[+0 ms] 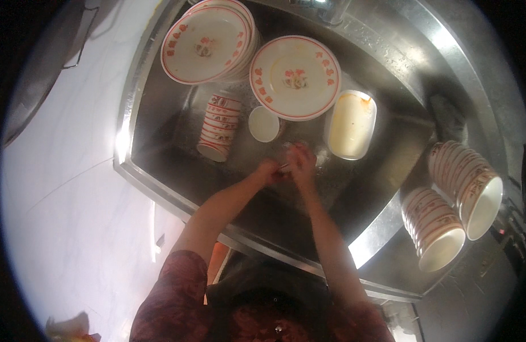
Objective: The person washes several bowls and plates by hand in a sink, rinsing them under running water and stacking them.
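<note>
Close together over the metal sink point(246, 201), my left hand point(270, 171) and my right hand point(302, 161) both grip a small pale item point(284, 167) with a reddish edge. Fingers cover most of it and motion blurs it, so its kind is unclear. Just beyond them a white cup point(264, 124) lies tipped, its opening facing me. A nested row of red-banded cups point(220, 126) lies on its side to the left. To the right is a white rectangular dish point(352, 126) with an orange stain near its far end.
Stacked plates point(205, 45) lean at the sink's far left, beside another decorated plate point(295, 78). Two nested stacks of bowls, a nearer one point(434, 228) and a farther one point(466, 188), lie right of the sink divider point(380, 228). A faucet point(333, 13) stands at the back.
</note>
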### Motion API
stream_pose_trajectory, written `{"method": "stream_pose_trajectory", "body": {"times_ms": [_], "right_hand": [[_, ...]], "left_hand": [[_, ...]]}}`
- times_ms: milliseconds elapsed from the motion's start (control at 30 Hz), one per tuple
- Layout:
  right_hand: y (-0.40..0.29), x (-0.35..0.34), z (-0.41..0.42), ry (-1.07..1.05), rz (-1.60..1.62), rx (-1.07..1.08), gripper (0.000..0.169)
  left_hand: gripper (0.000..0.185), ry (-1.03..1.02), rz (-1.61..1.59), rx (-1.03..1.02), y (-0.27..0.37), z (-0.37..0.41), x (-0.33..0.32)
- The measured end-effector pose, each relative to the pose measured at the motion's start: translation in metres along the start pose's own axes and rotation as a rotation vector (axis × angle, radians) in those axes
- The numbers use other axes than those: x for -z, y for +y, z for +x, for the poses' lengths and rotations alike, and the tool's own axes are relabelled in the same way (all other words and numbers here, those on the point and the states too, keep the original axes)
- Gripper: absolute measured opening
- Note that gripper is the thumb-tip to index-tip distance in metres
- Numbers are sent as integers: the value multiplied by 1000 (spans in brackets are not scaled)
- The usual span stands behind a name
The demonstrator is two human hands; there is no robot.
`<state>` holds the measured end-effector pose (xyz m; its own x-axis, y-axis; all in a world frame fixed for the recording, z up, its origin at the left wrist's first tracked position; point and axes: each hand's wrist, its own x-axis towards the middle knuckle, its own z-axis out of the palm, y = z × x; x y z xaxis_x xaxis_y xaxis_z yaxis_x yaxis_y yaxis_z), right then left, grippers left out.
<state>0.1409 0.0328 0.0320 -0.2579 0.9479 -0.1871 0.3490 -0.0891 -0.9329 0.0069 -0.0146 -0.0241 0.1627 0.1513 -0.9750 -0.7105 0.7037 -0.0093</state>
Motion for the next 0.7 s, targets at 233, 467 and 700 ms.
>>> {"method": "stream_pose_trajectory", "body": {"times_ms": [233, 467, 700], "right_hand": [[17, -2, 7, 106, 975, -980, 58], [-15, 12, -6, 235, 805, -1022, 60], [26, 15, -3, 183, 778, -907, 57]], "left_hand": [[22, -292, 523, -164, -1, -14, -3], [29, 426, 1341, -821, -11, -32, -16], [43, 95, 1375, -255, 15, -30, -20]]}}
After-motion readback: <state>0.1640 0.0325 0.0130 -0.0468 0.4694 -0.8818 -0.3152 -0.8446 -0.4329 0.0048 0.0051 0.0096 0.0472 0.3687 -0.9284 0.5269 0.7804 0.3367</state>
